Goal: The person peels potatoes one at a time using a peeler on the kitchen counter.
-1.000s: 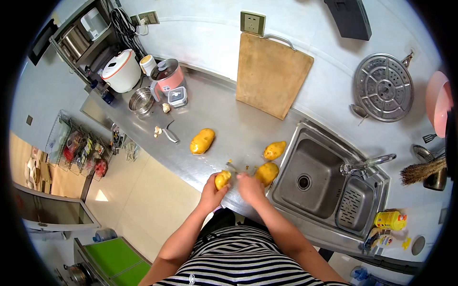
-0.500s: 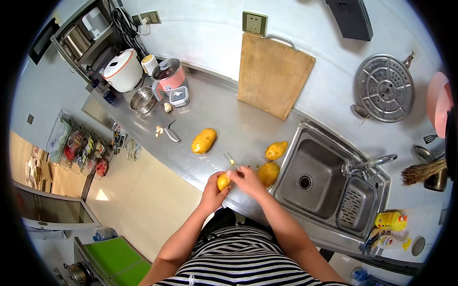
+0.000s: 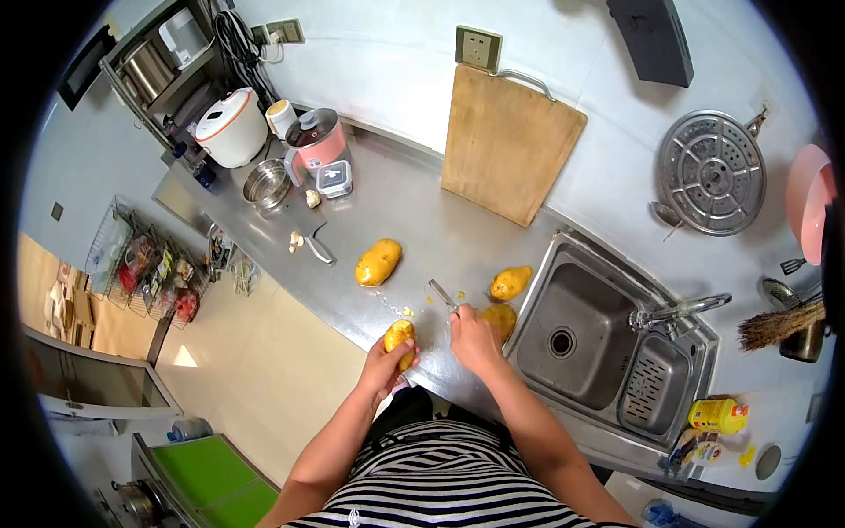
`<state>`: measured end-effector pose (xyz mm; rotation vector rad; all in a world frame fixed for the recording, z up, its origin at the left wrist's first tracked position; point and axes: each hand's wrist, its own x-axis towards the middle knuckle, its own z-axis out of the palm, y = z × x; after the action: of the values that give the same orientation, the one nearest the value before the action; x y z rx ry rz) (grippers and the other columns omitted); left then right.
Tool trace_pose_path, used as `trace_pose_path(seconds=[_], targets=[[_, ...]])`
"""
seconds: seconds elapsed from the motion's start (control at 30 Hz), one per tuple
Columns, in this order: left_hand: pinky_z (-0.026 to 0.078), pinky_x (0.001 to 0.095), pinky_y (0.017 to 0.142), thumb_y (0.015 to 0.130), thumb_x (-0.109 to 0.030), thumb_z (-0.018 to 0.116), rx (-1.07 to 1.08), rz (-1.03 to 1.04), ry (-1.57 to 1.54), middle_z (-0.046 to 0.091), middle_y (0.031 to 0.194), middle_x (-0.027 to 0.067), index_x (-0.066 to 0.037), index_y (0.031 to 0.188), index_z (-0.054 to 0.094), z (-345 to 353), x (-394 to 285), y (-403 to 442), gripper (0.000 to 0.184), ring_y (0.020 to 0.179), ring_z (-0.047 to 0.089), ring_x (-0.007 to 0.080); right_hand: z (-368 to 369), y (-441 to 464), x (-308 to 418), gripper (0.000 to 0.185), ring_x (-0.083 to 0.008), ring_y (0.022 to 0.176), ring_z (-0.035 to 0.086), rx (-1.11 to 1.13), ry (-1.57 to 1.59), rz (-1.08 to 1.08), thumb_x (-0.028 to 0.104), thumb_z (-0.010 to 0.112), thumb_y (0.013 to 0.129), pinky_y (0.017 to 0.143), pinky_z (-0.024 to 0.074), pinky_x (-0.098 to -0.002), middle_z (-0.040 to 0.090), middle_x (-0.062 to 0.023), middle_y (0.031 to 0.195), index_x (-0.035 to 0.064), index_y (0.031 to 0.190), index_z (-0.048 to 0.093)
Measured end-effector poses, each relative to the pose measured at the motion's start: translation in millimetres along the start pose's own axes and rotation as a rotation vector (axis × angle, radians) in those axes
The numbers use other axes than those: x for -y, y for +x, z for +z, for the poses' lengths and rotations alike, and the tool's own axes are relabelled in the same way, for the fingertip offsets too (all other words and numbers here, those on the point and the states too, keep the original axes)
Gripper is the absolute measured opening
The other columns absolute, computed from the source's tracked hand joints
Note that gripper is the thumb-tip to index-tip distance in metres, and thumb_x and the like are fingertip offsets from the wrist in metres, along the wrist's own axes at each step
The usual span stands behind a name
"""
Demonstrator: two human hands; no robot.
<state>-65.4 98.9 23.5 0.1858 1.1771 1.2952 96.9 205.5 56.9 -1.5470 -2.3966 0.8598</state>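
Note:
My left hand [image 3: 380, 365] is wrapped round a partly peeled potato [image 3: 399, 334] over the counter's front edge. To its right, my right hand [image 3: 475, 341] is closed on the handle of a peeler [image 3: 443, 295], whose metal end points up and left, apart from the potato. Small bits of peel [image 3: 407, 311] lie on the counter beyond the held potato. A large potato [image 3: 378, 263] rests farther left. Near the sink are a smaller potato [image 3: 510, 282] and another potato [image 3: 500, 322], the latter partly hidden by my right hand.
The sink [image 3: 572, 334] with its faucet [image 3: 687, 308] is on the right. A cutting board [image 3: 510, 145] leans on the wall. A knife [image 3: 319, 248], garlic [image 3: 312, 199], steel bowl [image 3: 267, 184], pink pot [image 3: 317, 141] and rice cooker [image 3: 231, 128] stand or lie at the left.
My right hand has moved right, away from the held potato, with the peeler. My left hand has turned the potato more upright. The view has shifted slightly.

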Motion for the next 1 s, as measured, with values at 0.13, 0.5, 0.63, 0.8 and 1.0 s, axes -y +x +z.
trace_pose_path(seconds=[0.13, 0.5, 0.63, 0.8, 1.0], targets=[[0.054, 0.0351, 0.077, 0.088, -0.011, 0.060, -0.007, -0.042, -0.065, 0.058, 0.108, 0.0130, -0.001, 0.123, 0.044, 7, -4, -6, 0.040, 0.092, 0.060, 0.0222, 28, -6, -14, 0.027, -0.0390, 0.086, 0.061, -0.065, -0.106, -0.082, 0.016, 0.047, 0.087, 0.072, 0.0495, -0.0488, 0.057, -0.0215, 0.102, 0.0007, 0.109, 0.050], [0.047, 0.0343, 0.090, 0.087, -0.012, 0.062, 0.089, 0.103, -0.009, 0.055, 0.115, 0.0121, -0.004, 0.128, 0.039, 15, -13, -18, 0.048, 0.102, 0.058, 0.0230, 45, -19, -22, 0.029, -0.0326, 0.080, 0.063, -0.073, 0.133, -0.080, 0.009, 0.051, 0.086, 0.070, 0.0498, -0.0401, 0.060, -0.0183, 0.092, 0.0039, 0.114, 0.054], [0.048, 0.0326, 0.088, 0.082, -0.003, 0.064, 0.120, 0.103, 0.003, 0.054, 0.110, 0.0107, -0.004, 0.128, 0.039, 18, -20, -24, 0.053, 0.101, 0.058, 0.0219, -16, -32, 11, 0.020, -0.0341, 0.070, 0.062, -0.038, 0.522, -0.101, 0.019, 0.051, 0.091, 0.063, 0.0468, -0.0423, 0.061, -0.0182, 0.074, 0.0033, 0.103, 0.055], [0.046, 0.0271, 0.083, 0.074, 0.004, 0.067, 0.081, 0.155, 0.143, 0.053, 0.107, 0.0075, -0.003, 0.126, 0.039, 31, -28, -30, 0.059, 0.097, 0.054, 0.0144, -11, -41, 19, 0.022, -0.0364, 0.063, 0.060, -0.060, 0.322, -0.294, 0.024, 0.055, 0.091, 0.056, 0.0455, -0.0431, 0.060, -0.0169, 0.068, 0.0031, 0.085, 0.056], [0.048, 0.0251, 0.068, 0.073, 0.000, 0.067, 0.061, 0.139, 0.393, 0.055, 0.096, 0.0074, 0.001, 0.120, 0.041, 25, -33, -27, 0.055, 0.081, 0.055, 0.0133, 0, -33, 15, 0.028, -0.0381, 0.064, 0.059, -0.142, 0.122, -0.415, 0.030, 0.057, 0.090, 0.053, 0.0447, -0.0467, 0.059, -0.0164, 0.068, 0.0047, 0.079, 0.051]])
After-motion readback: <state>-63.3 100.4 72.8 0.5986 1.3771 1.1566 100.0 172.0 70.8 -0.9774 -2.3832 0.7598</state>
